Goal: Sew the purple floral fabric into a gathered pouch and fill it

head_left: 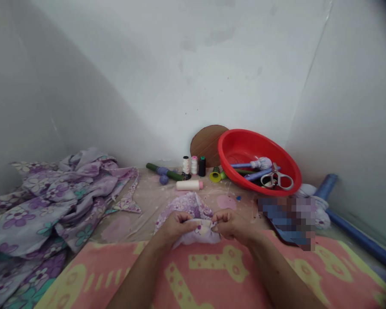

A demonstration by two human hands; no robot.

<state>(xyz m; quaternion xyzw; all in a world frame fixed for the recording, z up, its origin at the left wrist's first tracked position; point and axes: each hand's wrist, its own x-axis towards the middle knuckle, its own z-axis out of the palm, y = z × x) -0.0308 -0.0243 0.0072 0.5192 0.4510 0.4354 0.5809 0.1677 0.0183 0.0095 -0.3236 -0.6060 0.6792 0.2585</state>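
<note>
Both my hands meet low in the middle of the head view over a small piece of purple flowered cloth (190, 206). My left hand (175, 226) is closed, its fingers pinching the cloth's near edge. My right hand (230, 224) is also closed, pinching the same edge just to the right. The cloth lies partly on a pink and yellow blanket (231, 270) that runs under my forearms.
A heap of purple flowered fabric (51, 197) fills the left. Thread spools (193, 165) stand by the back wall, one lying flat (189, 185). A red basin (244, 148) holds scissors (278, 179) and rolled items. A blue pipe (357, 236) lies at right.
</note>
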